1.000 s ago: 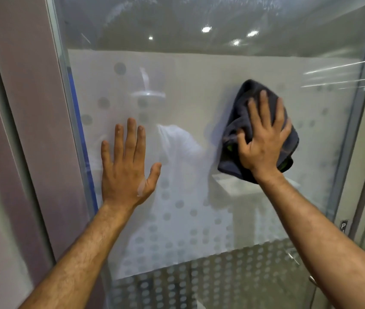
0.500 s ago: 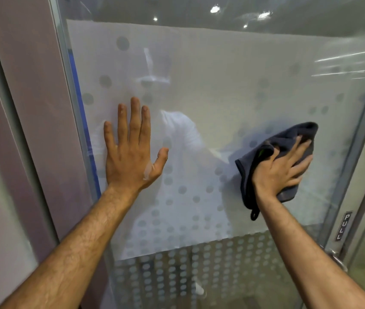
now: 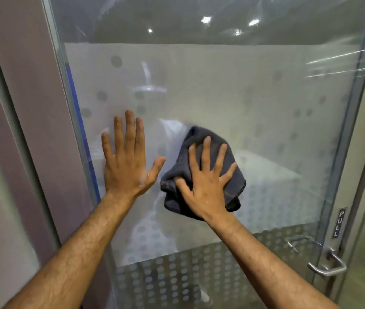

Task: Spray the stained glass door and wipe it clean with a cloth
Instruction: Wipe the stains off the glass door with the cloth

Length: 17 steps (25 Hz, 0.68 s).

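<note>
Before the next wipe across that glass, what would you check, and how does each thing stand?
1. Dark grey cloth flat under the right hand: ok.
2. Left hand braced on the glass door, clear of the cloth: ok.
3. Path toward the door handle free of obstacles: ok.
4. Glass wet enough with spray: cannot tell.
5. Stains left on the frosted part: cannot tell.

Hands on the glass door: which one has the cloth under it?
The right hand, fingers spread over the dark grey cloth. The left hand lies bare on the glass.
</note>
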### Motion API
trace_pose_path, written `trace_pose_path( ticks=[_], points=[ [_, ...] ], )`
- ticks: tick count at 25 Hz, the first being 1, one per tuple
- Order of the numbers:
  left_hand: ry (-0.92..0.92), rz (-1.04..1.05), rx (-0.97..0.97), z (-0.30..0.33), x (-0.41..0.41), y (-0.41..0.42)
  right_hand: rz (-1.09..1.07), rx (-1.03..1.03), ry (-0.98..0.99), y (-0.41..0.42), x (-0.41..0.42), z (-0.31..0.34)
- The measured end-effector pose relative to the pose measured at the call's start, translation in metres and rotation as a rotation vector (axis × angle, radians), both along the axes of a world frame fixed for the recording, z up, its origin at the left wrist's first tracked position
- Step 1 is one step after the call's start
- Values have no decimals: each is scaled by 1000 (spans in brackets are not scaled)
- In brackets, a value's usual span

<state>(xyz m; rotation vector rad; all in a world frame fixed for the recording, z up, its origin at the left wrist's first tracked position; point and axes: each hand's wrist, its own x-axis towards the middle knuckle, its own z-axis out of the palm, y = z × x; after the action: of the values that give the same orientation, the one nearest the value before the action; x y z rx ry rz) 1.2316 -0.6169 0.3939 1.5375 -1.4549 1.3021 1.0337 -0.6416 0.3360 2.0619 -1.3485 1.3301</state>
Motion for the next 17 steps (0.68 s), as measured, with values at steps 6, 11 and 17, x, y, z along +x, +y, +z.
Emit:
trace_pose_path(
  ticks=[6, 11, 17],
  points=[
    [12, -3, 69, 3, -3, 10, 7, -27, 265, -1, -31, -9],
    [105, -252, 99, 9, 5, 29, -46, -3, 297, -5, -58, -10],
    [126, -76, 70, 23, 49, 42, -102, 63, -29, -9, -40, 20]
  ],
)
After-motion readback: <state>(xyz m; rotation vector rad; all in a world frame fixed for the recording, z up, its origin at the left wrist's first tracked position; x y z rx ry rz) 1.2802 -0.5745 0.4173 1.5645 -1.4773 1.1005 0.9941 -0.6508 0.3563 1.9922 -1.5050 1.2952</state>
